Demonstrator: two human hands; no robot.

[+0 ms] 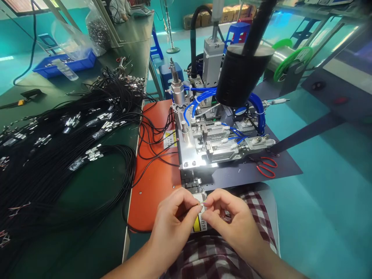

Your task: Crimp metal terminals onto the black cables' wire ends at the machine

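Observation:
My left hand [173, 223] and my right hand [232, 221] meet low in the middle, just in front of the small machine [215, 135]. Both pinch the same thin cable end [201, 204] between thumb and fingertips, over a yellow warning label [198, 224] on the machine's front. The cable's tip is too small to make out. A checked garment lies under my wrists. The machine has a metal plate, blue air hoses and a black cylinder [242, 73] hanging above it.
A big heap of black cables with metal ends [64, 155] covers the green bench on the left. An orange base plate [154, 170] lies beside the machine. Red scissors [266, 166] rest on the dark mat. A blue tray [65, 64] and a bag of parts stand far back.

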